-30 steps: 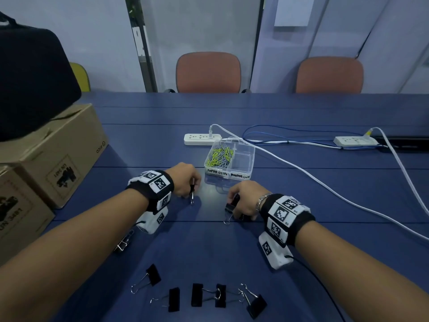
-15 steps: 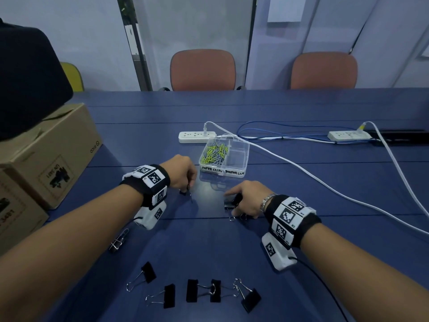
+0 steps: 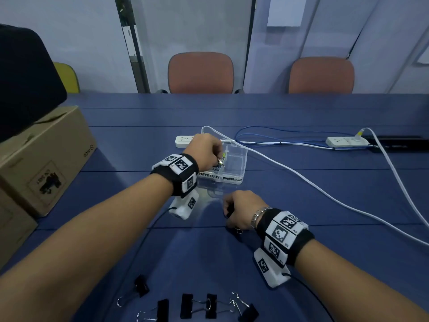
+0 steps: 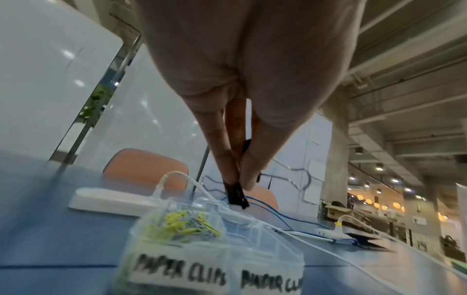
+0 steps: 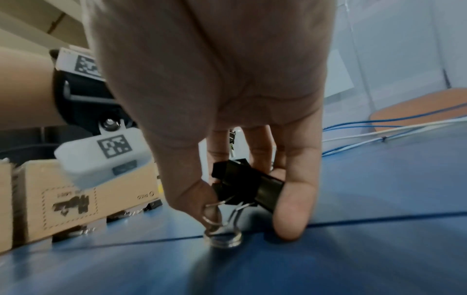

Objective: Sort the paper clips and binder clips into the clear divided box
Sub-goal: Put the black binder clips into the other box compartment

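The clear divided box sits mid-table, labelled PAPER CLIPS and BINDER CLIPS; yellow and grey paper clips fill its left compartment. My left hand hovers over the box and pinches a black binder clip by its body, wire handles sticking out. My right hand is low on the table in front of the box and grips black binder clips, whose wire handles touch the tabletop. Several more black binder clips lie along the near edge.
Cardboard boxes with a black bag on top stand at the left. Two white power strips with white and blue cables run behind and right of the box. Chairs line the far side.
My left hand has lifted its binder clip off the table and carried it forward over the box. The right hand stays low, gathering its clips.
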`<action>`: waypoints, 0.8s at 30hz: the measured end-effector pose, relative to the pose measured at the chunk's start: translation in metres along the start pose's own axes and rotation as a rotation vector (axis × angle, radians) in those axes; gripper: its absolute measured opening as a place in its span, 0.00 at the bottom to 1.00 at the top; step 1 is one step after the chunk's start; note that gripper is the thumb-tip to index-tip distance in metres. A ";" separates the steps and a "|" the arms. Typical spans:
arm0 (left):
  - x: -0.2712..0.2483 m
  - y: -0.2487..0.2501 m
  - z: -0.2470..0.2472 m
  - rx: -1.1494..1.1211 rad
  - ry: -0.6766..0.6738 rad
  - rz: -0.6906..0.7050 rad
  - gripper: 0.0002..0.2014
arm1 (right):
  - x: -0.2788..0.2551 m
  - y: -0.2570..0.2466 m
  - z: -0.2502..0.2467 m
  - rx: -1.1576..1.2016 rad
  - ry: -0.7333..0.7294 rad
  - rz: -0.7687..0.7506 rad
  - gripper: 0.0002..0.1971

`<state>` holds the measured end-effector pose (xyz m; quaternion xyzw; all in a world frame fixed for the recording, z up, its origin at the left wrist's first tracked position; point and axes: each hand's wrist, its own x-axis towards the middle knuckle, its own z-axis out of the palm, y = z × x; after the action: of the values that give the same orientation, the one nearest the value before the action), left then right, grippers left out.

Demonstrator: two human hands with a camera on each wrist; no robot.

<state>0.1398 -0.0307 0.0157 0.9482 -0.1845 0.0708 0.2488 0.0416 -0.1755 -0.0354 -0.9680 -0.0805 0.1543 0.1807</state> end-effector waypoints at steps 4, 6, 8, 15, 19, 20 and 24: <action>0.026 0.010 0.023 -0.084 0.015 -0.061 0.09 | 0.000 0.019 -0.021 0.274 0.030 0.073 0.09; 0.035 0.011 0.035 -0.086 -0.002 -0.067 0.10 | 0.002 0.030 -0.035 0.384 0.102 0.088 0.08; 0.040 0.012 0.044 -0.059 -0.043 -0.048 0.10 | 0.006 0.040 -0.052 0.485 0.191 0.088 0.09; 0.040 0.000 0.045 -0.111 -0.164 -0.012 0.17 | 0.061 0.051 -0.095 0.679 0.489 0.071 0.13; 0.025 -0.017 0.018 -0.216 -0.038 -0.045 0.18 | 0.104 0.035 -0.098 0.620 0.517 0.074 0.12; 0.020 -0.023 0.008 -0.216 -0.011 -0.053 0.17 | 0.114 0.030 -0.096 0.577 0.510 0.073 0.12; -0.009 -0.054 -0.033 -0.168 0.041 -0.083 0.13 | 0.146 0.014 -0.086 0.346 0.428 0.027 0.10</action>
<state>0.1504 0.0318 0.0182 0.9292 -0.1453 0.0642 0.3336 0.2079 -0.1857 -0.0040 -0.9343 -0.0001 -0.0402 0.3541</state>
